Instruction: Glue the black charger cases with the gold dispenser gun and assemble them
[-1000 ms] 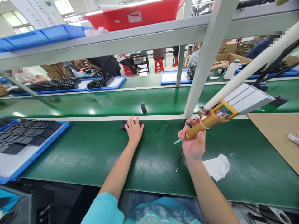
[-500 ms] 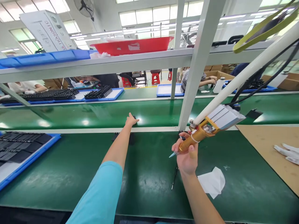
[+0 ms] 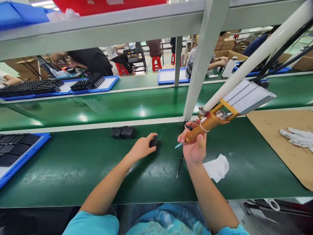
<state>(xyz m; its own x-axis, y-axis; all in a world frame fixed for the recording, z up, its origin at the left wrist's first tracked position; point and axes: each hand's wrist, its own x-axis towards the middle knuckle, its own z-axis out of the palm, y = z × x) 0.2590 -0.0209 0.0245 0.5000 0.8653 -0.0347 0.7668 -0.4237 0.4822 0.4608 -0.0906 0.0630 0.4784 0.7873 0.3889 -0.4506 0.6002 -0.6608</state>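
Observation:
My left hand (image 3: 143,147) pinches a small black block (image 3: 153,141) between thumb and fingers, just above the green workbench (image 3: 80,163). Wrapped in my right hand (image 3: 195,150) is a gold-coloured dispensing gun (image 3: 206,125), whose pale blue nozzle (image 3: 178,146) points down to the left. A white pole and black hoses run up from the gun. Several similar black blocks (image 3: 123,132) stand in a row beyond my left forearm. Below my right hand lies a thin dark tool (image 3: 180,167), and a white cloth (image 3: 218,168) is beside my right wrist.
At the left, a blue-rimmed tray (image 3: 36,147) holds flat black pieces. White gloves (image 3: 297,137) lie on a brown board (image 3: 271,138) at the right. A grey post (image 3: 200,62) rises behind the bench. A green conveyor (image 3: 117,109) runs beyond it, with people at work across.
My left hand has come back from over the conveyor to the bench, now with the black block plainly in it. My right hand keeps the dispensing gun. The view has tilted down.

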